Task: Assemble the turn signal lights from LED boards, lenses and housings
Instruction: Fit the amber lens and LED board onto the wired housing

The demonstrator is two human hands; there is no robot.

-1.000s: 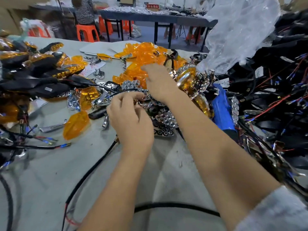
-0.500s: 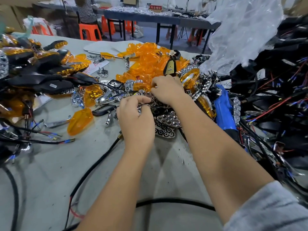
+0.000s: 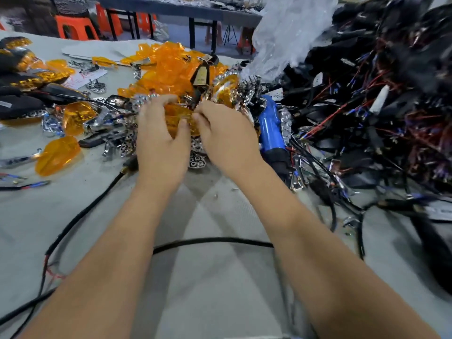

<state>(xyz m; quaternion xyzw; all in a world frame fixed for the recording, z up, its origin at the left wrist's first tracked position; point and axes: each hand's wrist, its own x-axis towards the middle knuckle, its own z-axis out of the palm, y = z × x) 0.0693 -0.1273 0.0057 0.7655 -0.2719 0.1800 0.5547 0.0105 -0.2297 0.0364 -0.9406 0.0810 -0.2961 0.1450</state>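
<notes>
Both hands meet over the middle of the parts heap. My left hand (image 3: pixel 160 138) and my right hand (image 3: pixel 226 133) together hold an amber lens (image 3: pixel 177 116) between fingers and thumbs; the picture is blurred by motion. Behind them lies a pile of amber lenses (image 3: pixel 168 62). Chrome reflector pieces (image 3: pixel 124 143) are scattered under and beside my hands. Black housings with wires (image 3: pixel 381 99) are heaped at the right. Finished black-and-amber lights (image 3: pixel 27 77) lie at the left.
A blue-handled tool (image 3: pixel 270 128) lies just right of my right hand. One loose amber lens (image 3: pixel 57 155) sits at the left. Black cables (image 3: pixel 210 241) cross the grey table (image 3: pixel 210 277) in front. A clear plastic bag (image 3: pixel 293 30) and orange stools (image 3: pixel 73 28) stand behind.
Both hands have come together; an amber lens now sits between them. My right hand drew back from the lens pile toward the left hand, and the view tilted down.
</notes>
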